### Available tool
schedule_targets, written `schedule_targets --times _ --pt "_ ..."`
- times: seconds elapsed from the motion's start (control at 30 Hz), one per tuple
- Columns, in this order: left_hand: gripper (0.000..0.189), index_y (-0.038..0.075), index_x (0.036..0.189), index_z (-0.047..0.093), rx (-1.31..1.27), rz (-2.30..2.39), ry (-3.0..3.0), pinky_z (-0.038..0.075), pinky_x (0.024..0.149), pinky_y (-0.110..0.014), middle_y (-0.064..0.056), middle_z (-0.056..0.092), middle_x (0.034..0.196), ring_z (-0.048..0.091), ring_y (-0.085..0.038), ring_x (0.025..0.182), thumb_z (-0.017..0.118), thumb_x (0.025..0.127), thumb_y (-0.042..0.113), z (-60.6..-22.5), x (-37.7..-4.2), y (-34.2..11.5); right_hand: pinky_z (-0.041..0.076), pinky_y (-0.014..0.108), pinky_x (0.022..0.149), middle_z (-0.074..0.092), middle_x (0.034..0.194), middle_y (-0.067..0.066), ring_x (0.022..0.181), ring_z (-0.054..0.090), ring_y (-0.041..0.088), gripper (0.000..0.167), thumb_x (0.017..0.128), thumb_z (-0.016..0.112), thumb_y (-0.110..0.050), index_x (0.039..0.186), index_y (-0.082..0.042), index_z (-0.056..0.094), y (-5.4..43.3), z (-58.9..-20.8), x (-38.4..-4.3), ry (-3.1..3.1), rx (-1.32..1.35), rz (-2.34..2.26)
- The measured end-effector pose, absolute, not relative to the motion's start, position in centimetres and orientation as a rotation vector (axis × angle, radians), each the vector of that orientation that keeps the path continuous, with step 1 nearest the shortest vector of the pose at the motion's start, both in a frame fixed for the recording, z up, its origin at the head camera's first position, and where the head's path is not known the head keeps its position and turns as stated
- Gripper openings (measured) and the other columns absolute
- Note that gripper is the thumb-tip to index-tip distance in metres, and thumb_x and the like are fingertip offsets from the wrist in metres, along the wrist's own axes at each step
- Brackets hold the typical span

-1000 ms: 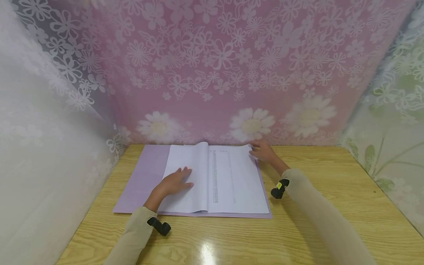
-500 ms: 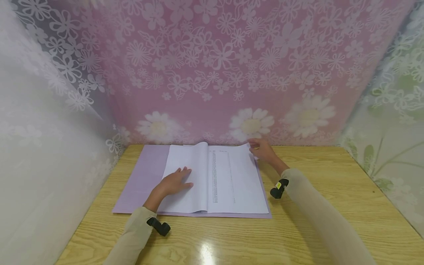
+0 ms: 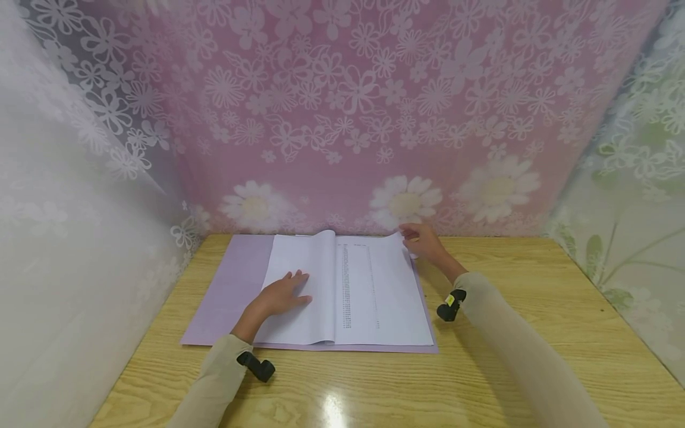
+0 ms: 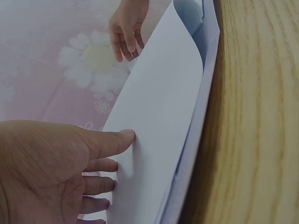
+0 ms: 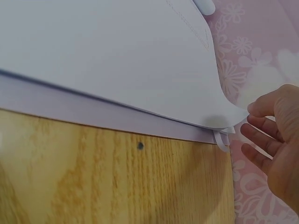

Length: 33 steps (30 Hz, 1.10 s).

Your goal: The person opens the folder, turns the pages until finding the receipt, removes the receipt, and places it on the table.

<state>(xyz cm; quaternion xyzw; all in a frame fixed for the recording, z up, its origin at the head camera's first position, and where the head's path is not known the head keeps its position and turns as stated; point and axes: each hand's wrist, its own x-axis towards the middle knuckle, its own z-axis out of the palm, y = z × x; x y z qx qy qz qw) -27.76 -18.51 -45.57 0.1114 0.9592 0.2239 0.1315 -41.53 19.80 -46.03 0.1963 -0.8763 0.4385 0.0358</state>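
A purple folder point(image 3: 235, 285) lies open on the table, with white paper sheets inside it. My left hand point(image 3: 283, 294) rests with spread fingers on the left-hand pages point(image 3: 299, 252); in the left wrist view its fingertips touch the white sheet point(image 4: 154, 93). The right-hand page point(image 3: 401, 297) carries columns of small print. At that page's far right corner my right hand point(image 3: 425, 244) pinches the lifted tip between thumb and index finger. The right wrist view shows the page corner point(image 5: 236, 112) curling up toward the right hand point(image 5: 275, 135), its other fingers loosely bent.
A wooden table point(image 3: 508, 333) bears the folder. Pink flowered cloth point(image 3: 348, 119) hangs right behind it, with pale flowered cloth on both sides. A small white tab point(image 5: 221, 141) sticks out at the folder's corner. Each wrist wears a black camera mount point(image 3: 257, 365).
The right hand has risen slightly at the page's far corner, lifting the corner a little. My left hand stays where it was on the pages.
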Motion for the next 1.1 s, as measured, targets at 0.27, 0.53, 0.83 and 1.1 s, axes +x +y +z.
schedule_targets --times 0.27,0.53,0.83,1.1 --pt "0.066 0.008 0.157 0.041 0.327 0.648 2.786 0.029 0.121 -0.063 -0.017 0.031 0.166 0.025 -0.041 0.155 0.063 0.101 0.037 -45.6 -27.8 -18.6 0.057 0.055 0.095 0.066 0.119 0.038 0.108 0.066 0.052 0.047 0.09 0.063 0.01 0.136 0.014 0.056 19.6 -46.6 -42.1 -2.686 0.585 1.357" --pt "0.066 0.008 0.157 0.041 0.324 0.646 2.79 0.029 0.12 -0.063 -0.017 0.031 0.166 0.024 -0.042 0.155 0.063 0.101 0.037 -45.6 -27.8 -18.7 0.055 0.058 0.096 0.062 0.127 0.038 0.11 0.066 0.052 0.054 0.092 0.064 0.008 0.143 0.012 0.049 19.8 -47.2 -42.0 -2.697 0.594 1.288" --pt "0.066 0.008 0.156 0.041 0.329 0.644 2.786 0.029 0.121 -0.063 -0.017 0.031 0.166 0.024 -0.041 0.155 0.063 0.101 0.037 -45.5 -27.8 -18.5 0.057 0.056 0.093 0.064 0.12 0.037 0.103 0.066 0.049 0.036 0.091 0.065 0.01 0.125 0.018 0.062 19.9 -47.7 -41.2 -2.552 0.692 1.326" --pt "0.067 0.008 0.157 0.04 0.336 0.637 2.775 0.028 0.122 -0.062 -0.016 0.03 0.166 0.024 -0.04 0.155 0.062 0.101 0.038 -45.6 -27.9 -18.6 0.055 0.022 0.092 0.061 0.136 0.03 0.121 0.062 0.042 0.041 0.103 0.06 -0.01 0.139 0.009 0.056 20.7 -47.1 -39.6 -2.661 0.656 1.558"
